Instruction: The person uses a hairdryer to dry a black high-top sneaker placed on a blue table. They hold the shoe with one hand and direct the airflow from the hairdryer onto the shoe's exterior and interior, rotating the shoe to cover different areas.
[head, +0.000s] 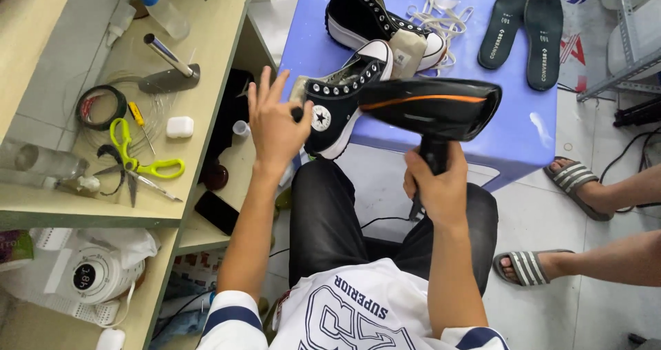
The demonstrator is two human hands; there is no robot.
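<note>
My right hand grips the handle of a black hair dryer with an orange stripe, its barrel lying level and pointing left. Its nozzle end sits against a black high-top sneaker with a white sole. My left hand holds that sneaker by its top edge, fingers spread, at the front edge of a blue plastic table. A second matching black sneaker stands on the table behind, with loose white laces beside it.
Two dark insoles lie on the table's right side. A wooden shelf at left holds yellow-green scissors, a tape roll, a white small case and tools. Another person's sandalled feet rest on the floor at right.
</note>
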